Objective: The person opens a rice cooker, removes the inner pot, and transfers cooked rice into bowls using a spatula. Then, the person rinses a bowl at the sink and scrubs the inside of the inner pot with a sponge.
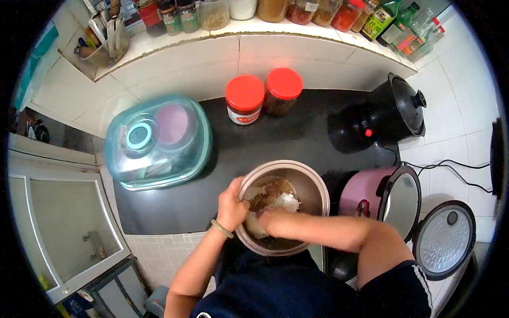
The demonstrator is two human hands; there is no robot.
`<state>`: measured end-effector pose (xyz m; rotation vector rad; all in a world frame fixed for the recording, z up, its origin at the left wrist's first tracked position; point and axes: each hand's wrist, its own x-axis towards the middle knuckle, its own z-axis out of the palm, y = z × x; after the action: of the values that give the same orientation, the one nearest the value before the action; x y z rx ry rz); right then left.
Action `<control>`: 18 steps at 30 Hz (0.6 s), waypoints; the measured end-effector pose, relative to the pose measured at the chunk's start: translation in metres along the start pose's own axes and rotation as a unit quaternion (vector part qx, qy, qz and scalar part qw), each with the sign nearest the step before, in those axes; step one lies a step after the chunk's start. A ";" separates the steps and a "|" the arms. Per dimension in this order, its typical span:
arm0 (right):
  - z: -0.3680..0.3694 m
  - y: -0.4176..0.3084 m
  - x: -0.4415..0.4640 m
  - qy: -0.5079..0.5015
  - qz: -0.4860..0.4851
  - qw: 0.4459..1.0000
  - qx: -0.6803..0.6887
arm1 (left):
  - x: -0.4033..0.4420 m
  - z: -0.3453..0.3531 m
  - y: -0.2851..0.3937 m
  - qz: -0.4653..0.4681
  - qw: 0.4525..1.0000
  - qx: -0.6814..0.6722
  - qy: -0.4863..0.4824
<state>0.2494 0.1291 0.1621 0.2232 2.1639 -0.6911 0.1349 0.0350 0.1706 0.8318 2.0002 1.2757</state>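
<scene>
A round metal inner pot is tilted near the counter's front edge, close to my body. My left hand is closed on its left rim, with the thumb over the inside. My right hand is down inside the pot, its fingers curled; what they hold, if anything, is hidden. White rice and a brown, grainy or liquid patch lie on the pot's bottom. A pale shape shows beside the right fingers, too unclear to name.
At the right stands a pink rice cooker with its lid open. A black lidded pot is behind it. Two red-lidded jars stand at the back, a teal covered box at the left. Seasoning bottles line the ledge.
</scene>
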 end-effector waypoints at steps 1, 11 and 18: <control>-0.008 -0.015 -0.017 0.000 0.057 0.998 -0.001 | 0.004 0.000 0.001 0.001 1.000 -0.004 0.000; -0.070 0.027 -0.022 0.150 0.104 0.982 -0.050 | -0.033 0.016 0.009 0.015 0.993 -0.056 0.107; -0.031 -0.006 -0.038 0.016 0.044 0.998 -0.043 | -0.025 0.019 0.005 0.051 0.989 0.022 0.134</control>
<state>0.2505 0.1441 0.2092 0.2847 2.1942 -0.5472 0.1657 0.0271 0.1734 0.8284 2.2271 1.4711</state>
